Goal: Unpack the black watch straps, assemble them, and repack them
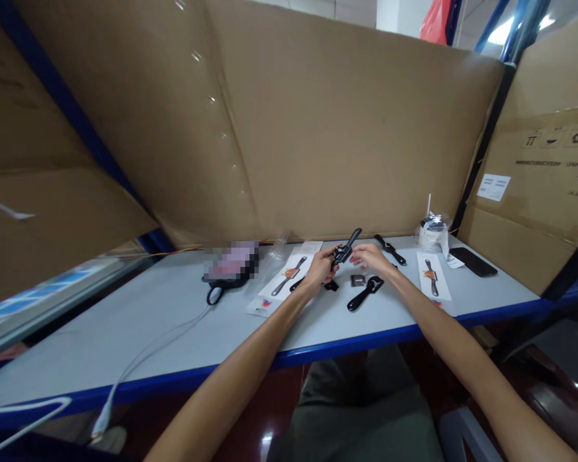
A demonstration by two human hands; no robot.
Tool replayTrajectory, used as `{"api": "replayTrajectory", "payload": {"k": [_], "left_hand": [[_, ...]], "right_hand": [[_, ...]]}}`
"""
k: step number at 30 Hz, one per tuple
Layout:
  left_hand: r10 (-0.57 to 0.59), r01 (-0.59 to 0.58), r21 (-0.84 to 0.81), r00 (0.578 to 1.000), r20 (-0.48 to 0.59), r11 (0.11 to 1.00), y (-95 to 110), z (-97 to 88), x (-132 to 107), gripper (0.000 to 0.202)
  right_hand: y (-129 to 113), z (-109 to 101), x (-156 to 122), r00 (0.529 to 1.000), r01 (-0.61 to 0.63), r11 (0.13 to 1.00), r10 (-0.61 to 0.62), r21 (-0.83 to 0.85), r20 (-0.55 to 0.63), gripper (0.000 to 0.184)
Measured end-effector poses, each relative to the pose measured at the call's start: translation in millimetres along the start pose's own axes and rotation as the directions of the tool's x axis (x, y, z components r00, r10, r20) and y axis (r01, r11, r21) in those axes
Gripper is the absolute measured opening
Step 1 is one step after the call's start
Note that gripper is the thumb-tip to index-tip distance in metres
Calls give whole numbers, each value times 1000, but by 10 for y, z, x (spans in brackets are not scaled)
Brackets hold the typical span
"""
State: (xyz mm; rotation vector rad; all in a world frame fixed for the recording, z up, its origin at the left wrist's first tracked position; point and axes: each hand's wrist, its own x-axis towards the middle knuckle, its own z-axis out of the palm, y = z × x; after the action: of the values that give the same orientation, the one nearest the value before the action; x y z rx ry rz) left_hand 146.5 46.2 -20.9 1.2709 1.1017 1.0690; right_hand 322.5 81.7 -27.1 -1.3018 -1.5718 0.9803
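Observation:
My left hand (324, 264) is closed round a black spokeshave (343, 253), which it holds tilted just above the table, one handle pointing up and away. Close by its right side is my right hand (370, 258), fingers curled together near the tool's middle; what they hold, if anything, is too small to make out. Below the hands lie another black spokeshave (365, 295), a small grey metal plate (358, 280) and a small black part (332, 286). A further spokeshave (389, 249) rests behind my right hand.
Printed cards with spokeshave pictures lie left (274, 292) and right (438, 287) on the grey table (173, 340). A phone (472, 262), a wrapped cup (432, 235) and a cabled black device (234, 277) stand around. Cardboard walls (341, 128) enclose the back and sides.

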Motion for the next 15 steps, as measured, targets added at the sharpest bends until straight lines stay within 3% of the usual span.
{"api": "replayTrajectory", "payload": {"k": [1,3,5,6,10,15], "left_hand": [[5,-5,5,1000,-5,1000,-7,0,5,58],[14,-13,24,1000,-15,1000,-23,2,19,58],[16,-14,51,1000,-22,999,-40,6,33,57],[15,-14,65,1000,-24,998,-47,9,39,57],[14,-11,107,999,-30,994,-70,24,54,57],[32,-30,144,999,-14,989,-115,29,66,60]], "right_hand": [[-14,-3,-16,993,70,997,-72,-25,-93,17],[-36,-21,-56,919,250,951,-292,-182,-264,19],[-48,-36,-102,835,367,849,-481,-381,-268,19],[-50,-34,-125,820,392,801,-527,-452,-224,19],[-51,34,-187,841,402,698,-538,-593,-63,20],[-49,111,-194,860,394,672,-510,-627,-7,21]]}}
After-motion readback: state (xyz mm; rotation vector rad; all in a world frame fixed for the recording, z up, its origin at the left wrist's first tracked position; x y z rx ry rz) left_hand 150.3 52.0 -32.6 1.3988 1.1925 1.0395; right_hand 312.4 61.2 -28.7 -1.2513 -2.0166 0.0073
